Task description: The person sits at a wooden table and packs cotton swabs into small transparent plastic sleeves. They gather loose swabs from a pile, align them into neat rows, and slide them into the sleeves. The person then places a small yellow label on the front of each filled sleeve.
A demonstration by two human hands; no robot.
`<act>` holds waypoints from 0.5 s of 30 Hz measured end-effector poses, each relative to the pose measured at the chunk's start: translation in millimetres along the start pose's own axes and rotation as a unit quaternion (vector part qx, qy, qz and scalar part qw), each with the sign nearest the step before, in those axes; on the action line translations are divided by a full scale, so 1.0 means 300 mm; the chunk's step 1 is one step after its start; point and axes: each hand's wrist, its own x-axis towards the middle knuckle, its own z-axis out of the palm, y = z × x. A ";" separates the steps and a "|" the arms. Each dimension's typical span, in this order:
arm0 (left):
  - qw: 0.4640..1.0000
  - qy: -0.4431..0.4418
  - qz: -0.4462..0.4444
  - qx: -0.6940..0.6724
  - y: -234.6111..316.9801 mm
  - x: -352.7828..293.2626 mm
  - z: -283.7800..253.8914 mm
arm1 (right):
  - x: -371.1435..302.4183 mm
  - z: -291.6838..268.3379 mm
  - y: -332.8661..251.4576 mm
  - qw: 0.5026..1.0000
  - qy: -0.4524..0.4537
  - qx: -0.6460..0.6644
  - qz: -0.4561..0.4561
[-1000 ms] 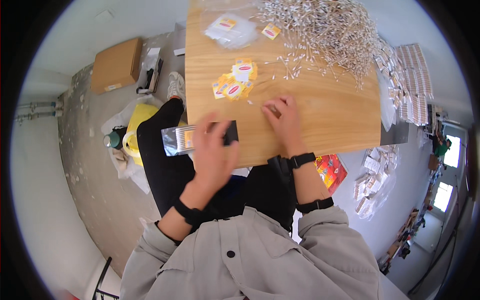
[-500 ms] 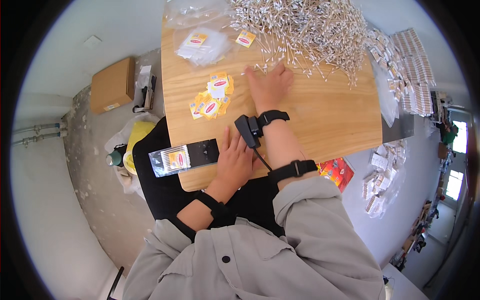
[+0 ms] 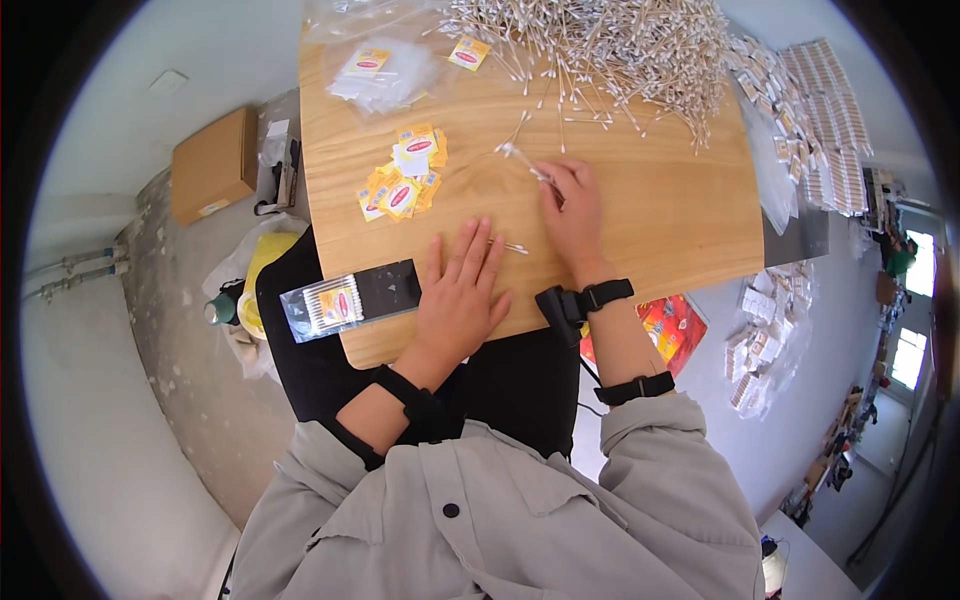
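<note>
My right hand (image 3: 575, 215) is closed around a few cotton swabs (image 3: 524, 163), whose white tips stick out to the left of the fingers, just above the wooden table. Flat on the tabletop near its front edge lies my left hand (image 3: 458, 300), fingers stretched out. One loose cotton swab (image 3: 514, 247) pokes out beside its fingertips, partly hidden. Left of that hand, a clear bag of swabs with a yellow label (image 3: 332, 303) rests across a black strip (image 3: 392, 286). A big heap of cotton swabs (image 3: 620, 65) covers the far side of the table.
Yellow cards (image 3: 405, 180) lie in a loose stack on the table's left part. Behind them are clear plastic bags (image 3: 385, 85) and a single card (image 3: 469, 53). Packed swab bundles (image 3: 825, 130) sit beyond the right edge. A cardboard box (image 3: 214, 165) stands on the floor at left.
My right hand has come back from the heap toward me, now with swabs in its fingers. My left hand has shifted slightly forward, and a loose swab shows by its fingertips.
</note>
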 end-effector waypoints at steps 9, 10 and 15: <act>0.993 0.071 0.003 -0.094 0.025 0.008 0.026 | -0.034 -0.022 -0.116 0.974 -0.064 0.186 0.113; 0.994 0.064 -0.003 -0.084 0.040 0.031 0.024 | 0.002 -0.026 -0.103 0.978 -0.079 0.170 0.095; 0.997 0.061 -0.048 -0.029 0.045 0.146 0.058 | 0.160 0.042 -0.044 0.980 -0.164 0.041 -0.106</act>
